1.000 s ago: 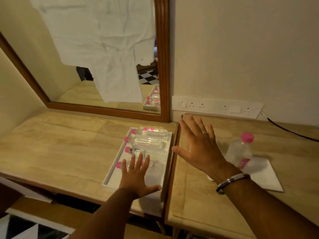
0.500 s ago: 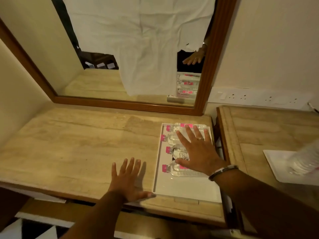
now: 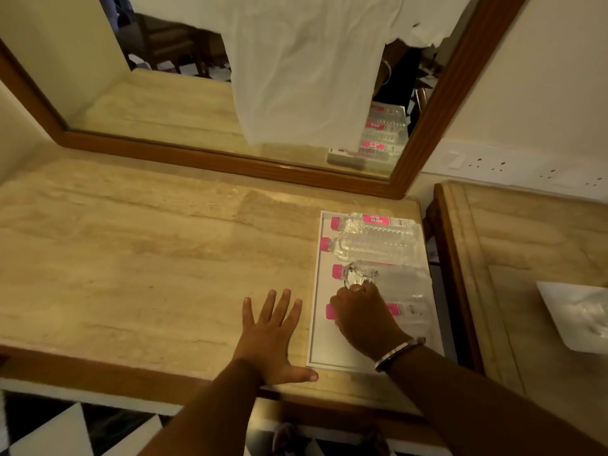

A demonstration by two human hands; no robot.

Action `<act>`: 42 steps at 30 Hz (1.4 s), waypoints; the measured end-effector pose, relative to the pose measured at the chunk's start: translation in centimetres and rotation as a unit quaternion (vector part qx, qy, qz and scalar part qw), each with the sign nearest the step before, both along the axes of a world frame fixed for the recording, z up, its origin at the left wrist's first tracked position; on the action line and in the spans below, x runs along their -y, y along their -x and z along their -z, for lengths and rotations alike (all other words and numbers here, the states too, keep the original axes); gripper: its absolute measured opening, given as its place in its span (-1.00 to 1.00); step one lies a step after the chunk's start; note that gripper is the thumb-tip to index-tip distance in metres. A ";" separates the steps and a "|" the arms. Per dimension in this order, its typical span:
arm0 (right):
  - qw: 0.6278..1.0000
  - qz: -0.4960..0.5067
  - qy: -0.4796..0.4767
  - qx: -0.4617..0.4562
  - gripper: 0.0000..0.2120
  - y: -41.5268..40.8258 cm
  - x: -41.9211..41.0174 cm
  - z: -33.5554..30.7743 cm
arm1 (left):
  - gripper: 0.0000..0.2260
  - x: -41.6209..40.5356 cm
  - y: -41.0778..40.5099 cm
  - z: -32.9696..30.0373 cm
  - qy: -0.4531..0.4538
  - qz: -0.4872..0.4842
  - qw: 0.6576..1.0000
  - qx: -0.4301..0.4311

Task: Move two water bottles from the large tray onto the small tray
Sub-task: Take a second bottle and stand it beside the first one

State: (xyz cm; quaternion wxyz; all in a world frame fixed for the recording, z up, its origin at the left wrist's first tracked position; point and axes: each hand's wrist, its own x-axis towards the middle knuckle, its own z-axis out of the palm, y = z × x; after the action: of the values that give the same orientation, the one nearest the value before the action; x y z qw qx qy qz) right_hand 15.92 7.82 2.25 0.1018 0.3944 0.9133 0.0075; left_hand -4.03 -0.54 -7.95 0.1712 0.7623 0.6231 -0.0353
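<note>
While the left hand (image 3: pixel 268 337) lies flat with fingers spread on the counter just beside the large tray (image 3: pixel 317 327), the right hand (image 3: pixel 360 319) has dropped from hovering open over the bottles half a second ago to curling down over the nearest bottle (image 3: pixel 409 311), the one at the tray's near end with its pink cap pointing away from the small tray (image 3: pixel 556 311). Whether the fingers have fully closed round it I cannot tell. Three more bottles lie beyond it in the same tray. At the right edge the small tray holds something clear and blurred, likely a bottle, so this looks like the second pickup starting
</note>
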 end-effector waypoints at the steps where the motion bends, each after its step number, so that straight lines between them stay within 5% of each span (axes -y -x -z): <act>1: 1.000 0.007 0.001 -0.002 -0.89 0.1 -0.2 -0.1 | 0.23 -0.1 0.0 0.0 -0.004 0.004 1.000 0.002; 4: 0.999 0.040 -0.001 -0.034 -0.82 0.0 -0.4 -1.0 | 0.23 -0.3 0.1 0.1 -0.011 -0.003 1.000 0.008; 8: 0.973 0.099 -0.033 -0.205 -0.88 -1.4 -1.0 -4.6 | 0.22 -0.2 0.0 0.2 -0.019 0.002 1.000 0.009; 11: 0.945 0.167 -0.064 -0.273 -0.74 -4.0 -1.9 -7.5 | 0.22 -0.2 0.1 0.1 -0.023 0.005 1.000 0.003; 14: 0.927 0.228 -0.075 -0.287 -0.52 -7.1 -2.2 -9.3 | 0.22 -0.4 0.2 0.0 -0.020 0.002 1.000 -0.013; 30: 0.910 0.224 -0.033 -0.347 -0.49 -11.5 1.0 -7.8 | 0.22 -0.5 -0.2 -0.8 0.018 -0.016 0.998 -0.056; 42: 0.866 0.264 -0.076 -0.419 -0.70 -16.8 3.7 -11.8 | 0.39 -1.3 -2.9 -4.4 0.065 -0.025 0.996 -0.059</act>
State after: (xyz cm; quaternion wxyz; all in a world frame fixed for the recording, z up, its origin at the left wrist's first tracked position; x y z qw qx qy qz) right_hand 32.75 4.14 14.00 -0.3220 0.5930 0.7288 -0.1163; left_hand -1.15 0.79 -3.52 0.1842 0.7306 0.6471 -0.1160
